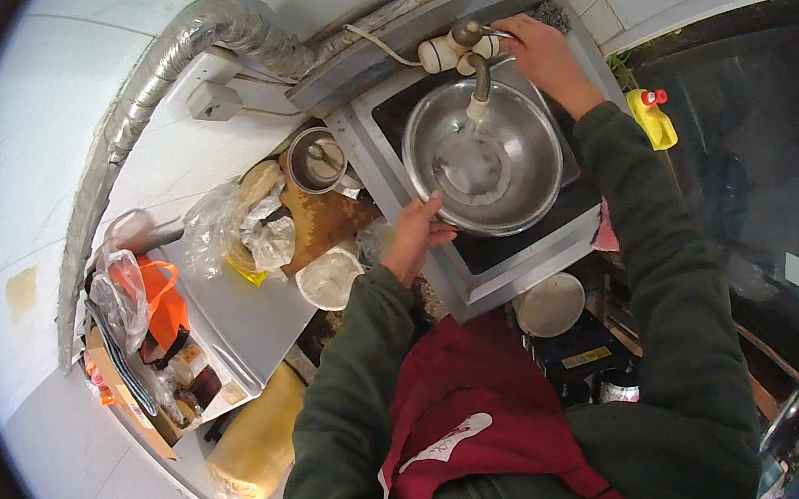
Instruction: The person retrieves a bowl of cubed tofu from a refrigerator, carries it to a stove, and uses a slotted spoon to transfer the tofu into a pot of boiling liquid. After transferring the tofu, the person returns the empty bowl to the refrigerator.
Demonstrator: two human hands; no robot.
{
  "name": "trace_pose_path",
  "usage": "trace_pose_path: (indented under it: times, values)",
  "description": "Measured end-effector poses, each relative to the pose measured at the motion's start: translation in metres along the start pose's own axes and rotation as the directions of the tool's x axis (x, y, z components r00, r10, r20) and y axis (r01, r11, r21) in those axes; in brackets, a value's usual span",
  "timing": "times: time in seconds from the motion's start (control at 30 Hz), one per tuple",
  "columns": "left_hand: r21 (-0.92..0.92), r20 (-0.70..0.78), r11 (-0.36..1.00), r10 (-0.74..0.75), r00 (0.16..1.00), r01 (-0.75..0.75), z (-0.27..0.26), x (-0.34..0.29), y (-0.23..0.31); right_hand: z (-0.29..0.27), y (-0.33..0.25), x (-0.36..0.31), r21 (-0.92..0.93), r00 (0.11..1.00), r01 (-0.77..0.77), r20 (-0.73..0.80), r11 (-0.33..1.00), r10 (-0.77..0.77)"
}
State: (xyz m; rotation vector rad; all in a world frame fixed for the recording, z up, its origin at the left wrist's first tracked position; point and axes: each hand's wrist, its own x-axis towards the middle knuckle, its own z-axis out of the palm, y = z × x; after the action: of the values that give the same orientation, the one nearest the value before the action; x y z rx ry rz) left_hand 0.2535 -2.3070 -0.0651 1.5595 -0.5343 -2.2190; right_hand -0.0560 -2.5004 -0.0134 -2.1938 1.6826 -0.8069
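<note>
A round stainless steel bowl (538, 166) sits in the sink (513, 270), right under the faucet (481, 77). Cloudy-looking water swirls at the bottom of the bowl, below the spout. My left hand (415, 235) grips the bowl's left rim, thumb on the edge and fingers on the outer side. Beyond the bowl, my right hand (543, 54) is closed on the faucet handle (496, 33), to the right of the spout. That hand's palm side is hidden.
Left of the sink are a metal pot (316, 159), a white tub of pale powder (330, 279), plastic bags (214, 223) and a grey lid-like surface (246, 310). A lidded pail (549, 305) stands below the sink's front edge. A yellow jug (653, 118) is at right.
</note>
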Motion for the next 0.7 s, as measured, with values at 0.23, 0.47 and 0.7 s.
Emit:
trace_pose_path:
  times: [0.23, 0.47, 0.7]
  values:
    - [-0.062, 0.020, 0.997, -0.044, 0.999, 0.045, 0.000, 0.001, -0.009, 0.083, 0.034, -0.131, 0.274, 0.866, -0.411, 0.416, 0.869, 0.278]
    - [-0.027, -0.012, 0.999, 0.037, 0.999, -0.038, 0.013, 0.004, -0.002, 0.142, -0.029, -0.178, 0.214, 0.722, -0.330, 0.685, 0.919, 0.099]
    - [0.099, -0.045, 0.995, 0.015, 0.999, -0.011, -0.002, 0.009, -0.009, 0.115, -0.041, -0.181, 0.551, 0.777, -0.179, 0.588, 0.815, -0.227]
